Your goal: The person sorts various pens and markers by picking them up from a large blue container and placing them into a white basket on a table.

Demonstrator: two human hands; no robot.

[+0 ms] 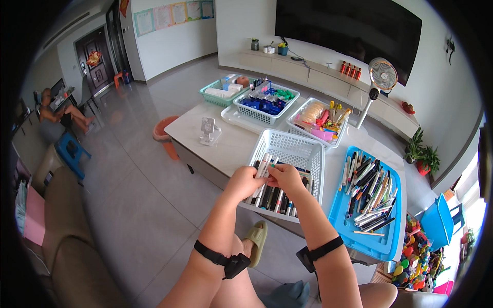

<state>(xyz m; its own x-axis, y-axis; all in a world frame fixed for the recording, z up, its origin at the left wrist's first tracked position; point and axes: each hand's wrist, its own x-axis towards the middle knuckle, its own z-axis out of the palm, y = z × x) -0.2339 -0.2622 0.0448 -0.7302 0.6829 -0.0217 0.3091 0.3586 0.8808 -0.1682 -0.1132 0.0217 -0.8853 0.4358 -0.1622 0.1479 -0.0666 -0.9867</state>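
Note:
My left hand (248, 183) grips white markers (263, 164) above the near part of a white perforated plastic basket (285, 140). Close against it, my right hand (285, 178) has its fingertips pinched around a marker with a green band (272, 166), partly hidden by the fingers. Below both hands, several black and white markers (275, 200) lie side by side in the basket. To the right, a blue plastic lid (341, 231) holds a loose heap of pens and markers (369, 184), with a thin wooden stick (369, 233) near its front.
Farther back on the table (188, 123) stand a phone stand (208, 131), a green basket (217, 101), a basket of blue packets (265, 115) and a snack basket (333, 143). A fan (382, 75) rises behind. An orange bin (165, 133) is left; a person (57, 111) sits far left.

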